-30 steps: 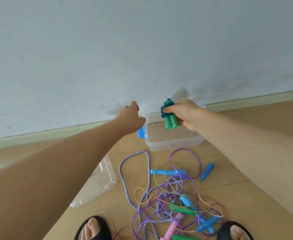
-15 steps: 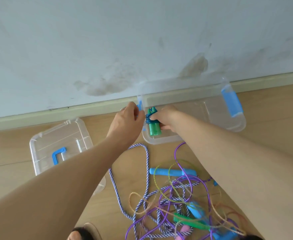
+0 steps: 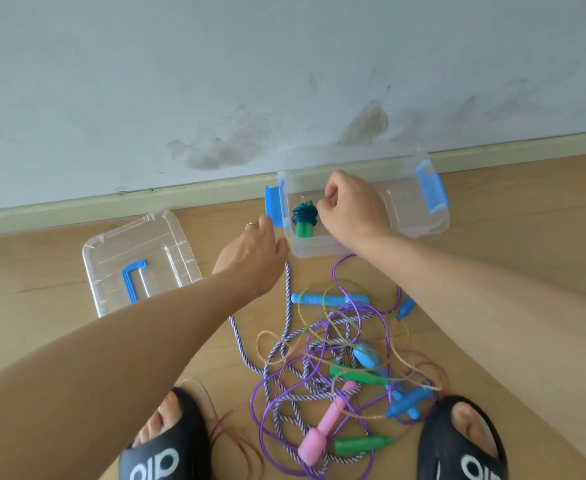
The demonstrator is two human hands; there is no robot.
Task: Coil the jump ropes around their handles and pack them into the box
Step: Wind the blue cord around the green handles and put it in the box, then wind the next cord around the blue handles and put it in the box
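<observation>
Down by the sandals, the ropes are lying in one tangle on the floor: purple, striped and glittery cords looping over blue, green and pink handles. Whoever goes in next would do well to pick a single handle, trace its cord out and lift it free, not yank the whole knot.

Further out, the left hand is resting against the box at its near left corner, fingers fairly straight, steadying it just below the blue latch. That bracing looks sensible, since the box seems light enough to skate.

Beyond it, the right hand is hovering inside the box with fingers curled loosely; I cannot tell whether its fingertips are touching the bundle or just clear of it. The bundle, green handles wrapped tight in dark blue cord, is sitting at the box's left end, near the wall. Tucking it flat into that end would be leaving room for the rest.

The lid is lying open-side up, well left of the box.
</observation>
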